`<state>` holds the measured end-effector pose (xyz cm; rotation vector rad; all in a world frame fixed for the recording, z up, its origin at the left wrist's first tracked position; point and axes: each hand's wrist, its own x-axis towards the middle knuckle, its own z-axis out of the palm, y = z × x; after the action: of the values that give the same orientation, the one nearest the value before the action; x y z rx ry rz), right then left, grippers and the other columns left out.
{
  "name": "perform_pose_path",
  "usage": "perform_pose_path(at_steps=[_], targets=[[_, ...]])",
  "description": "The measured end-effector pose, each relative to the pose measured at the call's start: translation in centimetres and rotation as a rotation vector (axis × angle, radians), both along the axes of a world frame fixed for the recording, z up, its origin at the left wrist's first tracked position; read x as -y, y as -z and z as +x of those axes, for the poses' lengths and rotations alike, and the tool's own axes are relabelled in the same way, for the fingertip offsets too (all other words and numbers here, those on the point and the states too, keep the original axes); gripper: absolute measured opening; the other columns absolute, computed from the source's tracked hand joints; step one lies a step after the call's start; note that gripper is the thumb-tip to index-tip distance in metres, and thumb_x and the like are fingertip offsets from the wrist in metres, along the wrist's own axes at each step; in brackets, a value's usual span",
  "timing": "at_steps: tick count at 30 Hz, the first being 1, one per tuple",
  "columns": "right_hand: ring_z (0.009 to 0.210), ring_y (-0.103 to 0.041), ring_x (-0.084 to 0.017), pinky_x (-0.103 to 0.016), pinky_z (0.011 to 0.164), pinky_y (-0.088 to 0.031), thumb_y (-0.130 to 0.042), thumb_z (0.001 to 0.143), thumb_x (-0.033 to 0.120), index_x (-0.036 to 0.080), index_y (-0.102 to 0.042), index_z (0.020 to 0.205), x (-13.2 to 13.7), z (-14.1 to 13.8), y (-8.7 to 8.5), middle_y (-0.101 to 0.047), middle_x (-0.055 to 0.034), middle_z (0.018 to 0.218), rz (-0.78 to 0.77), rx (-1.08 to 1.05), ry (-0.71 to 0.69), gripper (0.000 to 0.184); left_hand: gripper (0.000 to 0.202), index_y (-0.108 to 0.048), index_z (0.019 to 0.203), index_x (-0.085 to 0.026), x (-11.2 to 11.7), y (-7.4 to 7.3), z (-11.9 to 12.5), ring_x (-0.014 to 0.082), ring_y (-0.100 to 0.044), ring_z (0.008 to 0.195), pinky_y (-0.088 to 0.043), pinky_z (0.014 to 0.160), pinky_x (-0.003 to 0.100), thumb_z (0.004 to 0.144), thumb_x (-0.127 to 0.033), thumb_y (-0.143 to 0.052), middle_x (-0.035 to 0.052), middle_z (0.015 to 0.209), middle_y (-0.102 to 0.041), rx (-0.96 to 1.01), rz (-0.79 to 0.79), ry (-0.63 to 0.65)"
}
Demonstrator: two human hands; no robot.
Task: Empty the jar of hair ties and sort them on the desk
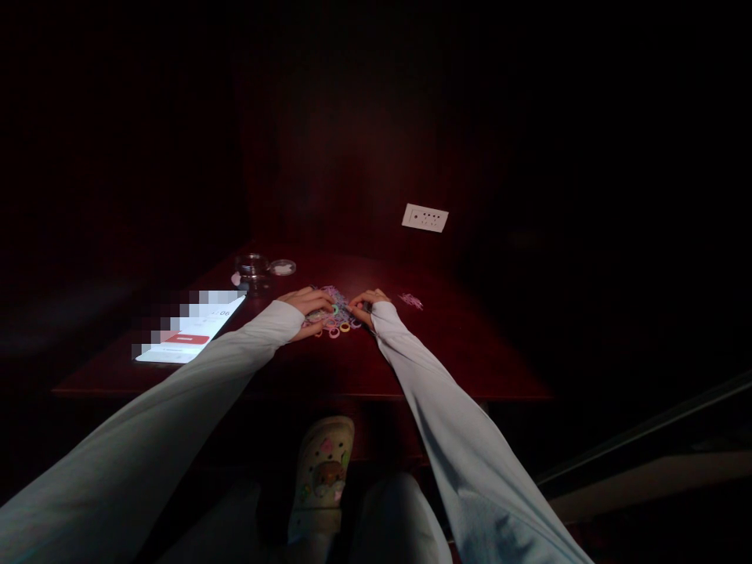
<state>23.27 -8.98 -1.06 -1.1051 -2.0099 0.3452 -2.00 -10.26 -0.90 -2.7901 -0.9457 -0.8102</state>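
Observation:
A pile of small pastel hair ties (335,331), in pink, purple, yellow and green, lies on the dark red table (446,360) between my hands. My left hand (309,304) rests on the pile's left side, its fingers apart and curved over the rings. At the right edge of the pile is my right hand (369,301), with thumb and fingertips pinched together. Whatever is between those fingertips is too small to make out. A smaller heap of thin pink-purple bands (411,301) sits apart, to the right of my right hand.
A clear round jar (252,268) stands at the back left, with a round lid (283,268) beside it. Left of my left forearm lies a lit phone (197,333). A white socket plate (424,218) is on the back panel. Below the table's front edge shows a clog (320,478).

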Motion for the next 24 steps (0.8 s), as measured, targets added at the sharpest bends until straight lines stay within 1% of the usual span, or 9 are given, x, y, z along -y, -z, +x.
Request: perform_pose_path(at_steps=[2, 4, 5, 7, 9, 12, 17, 20, 24], targets=[[0.084, -0.061, -0.017, -0.031, 0.082, -0.047, -0.075, 0.084, 0.054, 0.022, -0.073, 0.077, -0.3, 0.1, -0.1, -0.072, -0.0045, 0.090, 0.014, -0.133, 0.001, 0.033, 0.028, -0.070, 0.116, -0.023, 0.0, 0.0, 0.0, 0.0235, -0.061, 0.104, -0.049, 0.091, 0.037, 0.097, -0.037, -0.054, 0.0058, 0.131, -0.070, 0.000, 0.001, 0.001], [0.082, -0.063, -0.017, -0.030, 0.076, -0.049, -0.070, 0.082, 0.060, 0.021, -0.069, 0.076, -0.9, 0.6, -0.2, -0.073, -0.0072, 0.097, 0.021, -0.302, 0.053, 0.039, 0.028, -0.070, 0.115, -0.023, 0.0, 0.0, 0.0, 0.0233, -0.061, 0.104, -0.049, 0.091, 0.037, 0.096, -0.037, -0.055, 0.0057, 0.130, -0.071, 0.004, 0.003, 0.001], [0.079, -0.063, -0.017, -0.029, 0.072, -0.049, -0.068, 0.081, 0.062, 0.021, -0.067, 0.077, -1.2, 1.1, -0.3, -0.073, -0.0075, 0.095, 0.015, -0.384, 0.102, 0.041, 0.028, -0.070, 0.114, -0.023, 0.0, -0.1, 0.0, 0.0231, -0.062, 0.104, -0.049, 0.091, 0.036, 0.096, -0.037, -0.055, 0.0056, 0.130, -0.071, 0.010, 0.004, 0.004], [0.070, -0.062, -0.017, -0.027, 0.064, -0.047, -0.064, 0.079, 0.064, 0.022, -0.063, 0.079, -1.8, 2.3, -0.4, -0.070, -0.0053, 0.081, -0.019, -0.509, 0.236, 0.043, 0.027, -0.070, 0.114, -0.023, 0.1, -0.1, 0.0, 0.0229, -0.062, 0.105, -0.050, 0.092, 0.036, 0.096, -0.037, -0.055, 0.0057, 0.128, -0.071, 0.027, 0.008, 0.014], [0.066, -0.061, -0.016, -0.026, 0.061, -0.046, -0.063, 0.077, 0.063, 0.022, -0.059, 0.077, -2.2, 3.7, -0.5, -0.067, -0.0035, 0.072, -0.029, -0.578, 0.367, 0.041, 0.027, -0.070, 0.114, -0.022, 0.1, -0.1, -0.1, 0.0228, -0.063, 0.105, -0.050, 0.092, 0.036, 0.095, -0.036, -0.056, 0.0062, 0.127, -0.072, 0.040, 0.015, 0.024], [0.067, -0.062, -0.016, -0.026, 0.063, -0.049, -0.066, 0.075, 0.055, 0.023, -0.058, 0.074, -2.1, 5.1, -0.3, -0.069, -0.0040, 0.072, -0.008, -0.517, 0.462, 0.033, 0.027, -0.070, 0.113, -0.022, 0.2, 0.0, -0.1, 0.0225, -0.063, 0.105, -0.051, 0.091, 0.035, 0.096, -0.035, -0.053, 0.0067, 0.128, -0.071, 0.042, 0.014, 0.023], [0.070, -0.065, -0.016, -0.026, 0.071, -0.052, -0.065, 0.077, 0.043, 0.023, -0.063, 0.074, -1.7, 5.7, 0.1, -0.073, -0.0036, 0.075, -0.030, -0.282, 0.475, 0.020, 0.028, -0.069, 0.115, -0.023, 0.2, -0.2, -0.2, 0.0218, -0.063, 0.104, -0.051, 0.089, 0.035, 0.098, -0.036, -0.050, 0.0059, 0.129, -0.070, 0.020, 0.005, 0.020], [0.073, -0.068, -0.017, -0.025, 0.073, -0.052, -0.063, 0.079, 0.040, 0.021, -0.068, 0.076, -2.1, 6.1, 0.3, -0.076, -0.0050, 0.078, -0.040, -0.220, 0.498, 0.019, 0.027, -0.069, 0.114, -0.023, 0.2, -0.3, -0.2, 0.0217, -0.063, 0.104, -0.051, 0.089, 0.034, 0.099, -0.035, -0.050, 0.0059, 0.129, -0.070, 0.015, 0.009, 0.017], [0.076, -0.070, -0.019, -0.026, 0.075, -0.053, -0.062, 0.082, 0.038, 0.020, -0.074, 0.080, -2.6, 6.7, 0.4, -0.078, -0.0070, 0.080, -0.069, -0.123, 0.538, 0.022, 0.027, -0.069, 0.114, -0.023, 0.4, -0.4, -0.2, 0.0219, -0.062, 0.105, -0.051, 0.089, 0.034, 0.099, -0.036, -0.051, 0.0060, 0.130, -0.070, 0.019, 0.000, 0.018]])
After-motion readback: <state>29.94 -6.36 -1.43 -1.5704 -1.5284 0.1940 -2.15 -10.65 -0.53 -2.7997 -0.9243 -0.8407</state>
